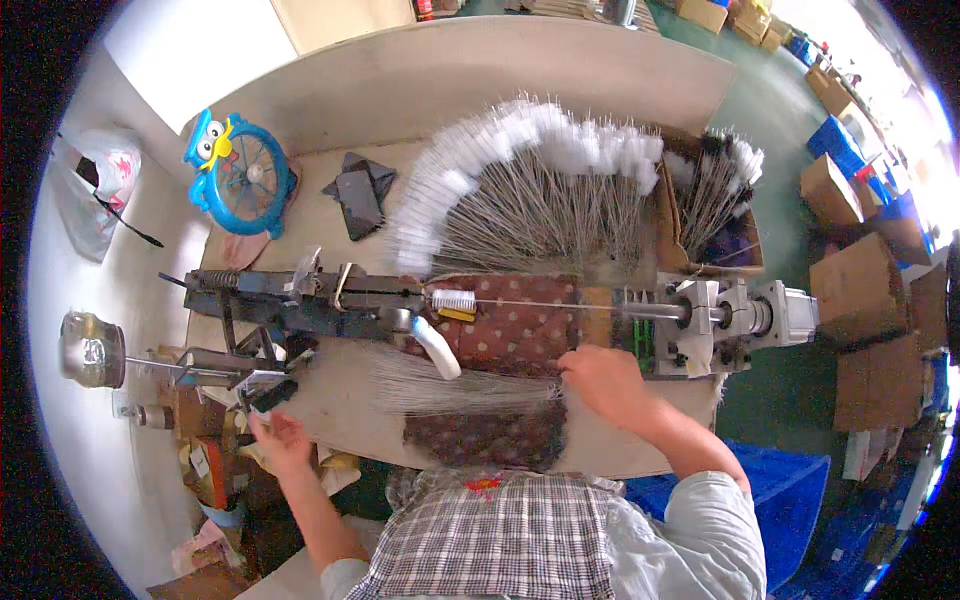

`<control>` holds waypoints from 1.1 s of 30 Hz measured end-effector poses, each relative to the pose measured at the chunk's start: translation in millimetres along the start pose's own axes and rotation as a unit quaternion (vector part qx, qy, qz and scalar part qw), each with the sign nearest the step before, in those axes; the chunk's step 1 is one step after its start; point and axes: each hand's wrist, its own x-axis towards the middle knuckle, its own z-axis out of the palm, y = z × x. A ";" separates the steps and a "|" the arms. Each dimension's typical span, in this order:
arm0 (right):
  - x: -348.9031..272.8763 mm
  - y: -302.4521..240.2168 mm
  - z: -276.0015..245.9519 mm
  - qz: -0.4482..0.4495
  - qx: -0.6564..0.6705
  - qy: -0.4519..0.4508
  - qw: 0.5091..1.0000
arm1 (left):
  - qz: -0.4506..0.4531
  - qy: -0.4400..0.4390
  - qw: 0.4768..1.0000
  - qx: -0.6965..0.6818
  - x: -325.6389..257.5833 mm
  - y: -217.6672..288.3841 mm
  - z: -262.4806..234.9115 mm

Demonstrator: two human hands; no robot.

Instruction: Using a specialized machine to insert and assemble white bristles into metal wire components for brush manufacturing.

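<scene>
A small white-bristled wire brush (454,299) lies along the machine, its thin stem running right to the metal spindle (655,311). Beneath that stem is a brown polka-dot cloth (520,335). My right hand (607,382) is at the cloth's lower right corner, fingertips pinched together; whatever is between them is too small to make out. Just left of and below those fingertips lies a bundle of loose thin wires (470,388). My left hand (284,442) is below the lever mechanism, near a black-bristled piece (274,396), fingers slightly curled and apart. A white-wrapped handle (436,348) slants from the clamp.
A fan of white-tipped wire brushes (560,190) covers the back of the table. Beside it is a carton (710,262) of more brushes. A phone (359,204) and blue toy-shaped fan (245,180) stand back left. A motor (790,312) ends the machine; a blue crate (790,500) is lower right.
</scene>
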 end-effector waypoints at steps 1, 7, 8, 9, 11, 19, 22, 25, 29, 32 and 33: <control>2.7 0.3 -2.6 0.011 0.000 -0.007 1.000 | 0.000 -0.001 1.000 -0.003 15.2 11.4 -11.3; 5.8 15.2 17.6 0.007 0.095 -0.047 0.994 | 0.104 0.146 0.979 0.098 85.2 66.6 -38.6; 5.2 17.1 13.0 0.008 0.091 -0.048 0.995 | 0.101 0.147 0.979 0.097 82.9 57.5 -40.1; 3.0 13.1 4.9 0.016 0.103 -0.023 0.994 | 0.154 0.099 0.978 0.100 70.5 46.0 -39.1; 1.8 9.6 1.7 0.027 0.115 0.003 0.993 | 0.204 0.048 0.972 0.105 43.3 23.8 -28.0; 5.7 6.5 -3.3 0.055 0.066 0.020 0.996 | -0.088 -0.153 0.978 0.110 -44.3 -81.7 29.5; 5.1 11.5 10.8 0.041 0.082 0.033 0.995 | -0.148 -0.241 0.950 0.132 -130.3 -111.1 98.3; 5.5 15.4 27.0 -0.019 0.111 0.043 0.993 | -0.021 -0.375 0.864 0.334 -160.9 -150.5 125.5; 10.9 18.8 16.5 -0.016 0.085 0.045 0.995 | -0.271 -0.407 0.863 0.127 -217.1 -122.8 180.0; -5.9 19.1 4.1 -0.059 0.045 0.094 0.993 | -0.560 -0.359 0.730 -0.158 -203.5 -48.6 198.2; -4.3 20.3 2.9 -0.075 0.004 0.082 0.994 | -0.519 -0.337 0.777 -0.112 -194.2 -42.8 188.5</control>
